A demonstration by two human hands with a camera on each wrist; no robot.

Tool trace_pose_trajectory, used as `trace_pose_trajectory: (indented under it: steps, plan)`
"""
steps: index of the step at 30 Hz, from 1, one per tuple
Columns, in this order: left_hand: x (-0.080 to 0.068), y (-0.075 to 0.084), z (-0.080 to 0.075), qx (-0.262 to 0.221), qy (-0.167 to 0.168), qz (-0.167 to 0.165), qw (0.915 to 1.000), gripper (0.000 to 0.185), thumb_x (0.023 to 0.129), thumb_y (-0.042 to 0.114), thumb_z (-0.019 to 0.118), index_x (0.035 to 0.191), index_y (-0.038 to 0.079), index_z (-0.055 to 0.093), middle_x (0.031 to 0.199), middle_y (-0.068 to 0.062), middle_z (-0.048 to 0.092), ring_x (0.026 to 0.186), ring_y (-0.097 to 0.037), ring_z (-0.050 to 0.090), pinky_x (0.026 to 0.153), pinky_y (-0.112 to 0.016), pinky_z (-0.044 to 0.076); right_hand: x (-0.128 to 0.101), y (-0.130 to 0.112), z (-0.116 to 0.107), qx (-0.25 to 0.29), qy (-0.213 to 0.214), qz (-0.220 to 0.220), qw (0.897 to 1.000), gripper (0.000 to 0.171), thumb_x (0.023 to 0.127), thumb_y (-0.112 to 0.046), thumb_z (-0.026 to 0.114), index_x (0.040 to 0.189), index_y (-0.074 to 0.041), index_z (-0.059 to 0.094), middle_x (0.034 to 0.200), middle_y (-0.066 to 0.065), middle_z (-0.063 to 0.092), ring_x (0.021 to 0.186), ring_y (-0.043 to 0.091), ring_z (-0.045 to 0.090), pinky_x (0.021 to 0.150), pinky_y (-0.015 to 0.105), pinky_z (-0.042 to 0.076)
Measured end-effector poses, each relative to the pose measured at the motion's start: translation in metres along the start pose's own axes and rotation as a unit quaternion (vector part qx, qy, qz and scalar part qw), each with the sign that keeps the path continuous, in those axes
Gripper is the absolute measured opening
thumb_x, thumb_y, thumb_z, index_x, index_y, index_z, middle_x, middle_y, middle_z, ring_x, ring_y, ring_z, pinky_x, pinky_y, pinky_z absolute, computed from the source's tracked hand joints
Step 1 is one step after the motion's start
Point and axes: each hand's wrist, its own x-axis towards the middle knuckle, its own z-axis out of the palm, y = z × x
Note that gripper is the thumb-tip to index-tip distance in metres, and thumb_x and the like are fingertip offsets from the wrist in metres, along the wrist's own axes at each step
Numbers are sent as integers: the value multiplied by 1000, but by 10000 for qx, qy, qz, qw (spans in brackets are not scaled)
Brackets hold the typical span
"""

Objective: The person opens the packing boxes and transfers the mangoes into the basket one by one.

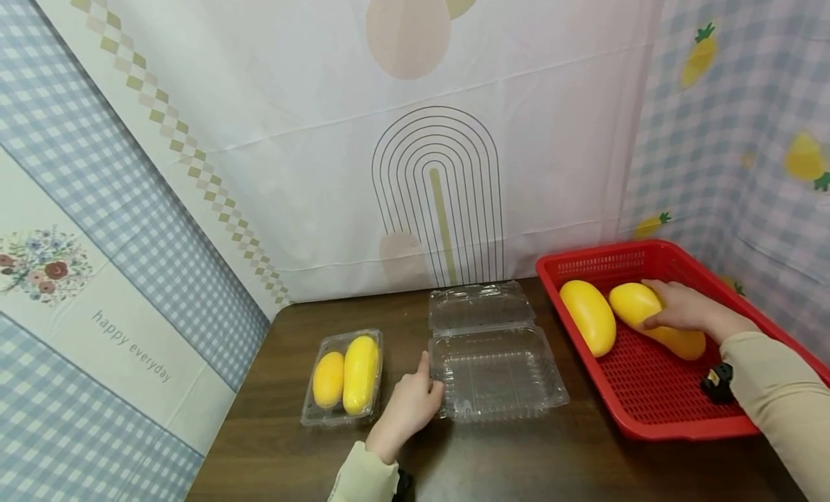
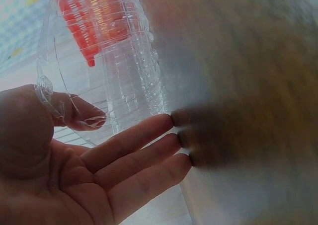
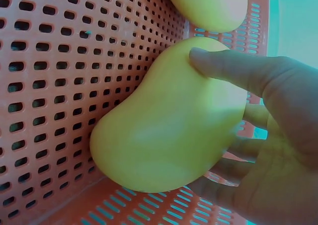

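Note:
In the red basket my right hand (image 1: 684,309) grips a yellow mango (image 1: 677,340), its thumb over the top and the other fingers curled round the far side. That mango (image 3: 164,120) lies against the basket's perforated surface in the right wrist view. Beside it rests a second yellow mango (image 1: 588,318). My left hand (image 1: 410,400) is at the left edge of an open clear plastic clamshell box (image 1: 499,376), with its thumb touching the rim. Three of its fingers extend fairly straight in the left wrist view; the index finger is mostly hidden there.
Left of my left hand stands another clear plastic box (image 1: 315,418) with two yellow fruits in it. The red basket (image 1: 612,408) takes up the right side of the brown table (image 1: 259,444). A patterned cloth (image 1: 324,221) hangs behind the table.

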Motion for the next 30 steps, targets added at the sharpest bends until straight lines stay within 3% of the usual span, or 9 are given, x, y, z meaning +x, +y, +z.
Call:
trace_pose_trajectory:
  steps: [12, 30]
  plan:
    - [0, -1, 0, 29, -7, 18, 10000, 68, 95, 13, 50, 153, -13, 25, 49, 8, 30, 42, -10, 28, 41, -27, 30, -3, 1, 1, 168, 64, -45, 9998, 86, 86, -18, 76, 142, 26, 28, 133, 54, 30, 120, 68, 31, 94, 75, 32]
    - [2, -2, 0, -44, -117, -17, 9999, 68, 97, 14, 48, 154, -12, 22, 48, 9, 31, 41, -8, 23, 40, -26, 26, -5, 2, 0, 242, 28, -44, 9997, 87, 89, -20, 74, 143, 27, 24, 134, 55, 26, 119, 69, 29, 93, 75, 33]
